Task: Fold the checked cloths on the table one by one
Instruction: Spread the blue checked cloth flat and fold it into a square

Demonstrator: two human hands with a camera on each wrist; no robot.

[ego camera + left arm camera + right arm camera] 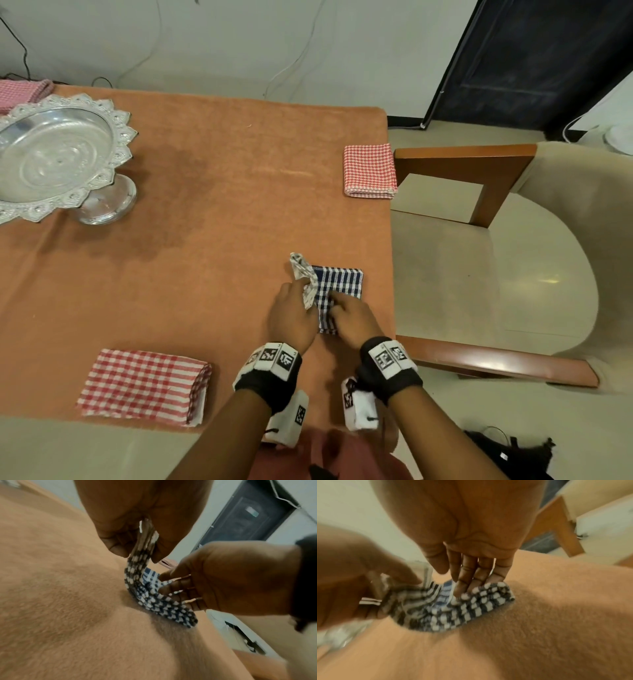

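Note:
A blue-and-white checked cloth [339,282] lies partly folded near the right edge of the orange-covered table [212,192]. My left hand [291,315] pinches its left flap and lifts it off the table; the flap [142,555] runs up between thumb and fingers. My right hand [352,320] presses straight fingers [467,580] down on the cloth [462,605] to hold it flat. A folded red checked cloth [144,385] lies at the near left. Another folded red checked cloth [370,171] sits at the table's right edge.
A silver pedestal tray [54,154] stands at the far left, with a pink checked cloth [20,92] behind it. A cream chair with wooden arms [479,171] stands close to the table's right edge. Cables run along the wall.

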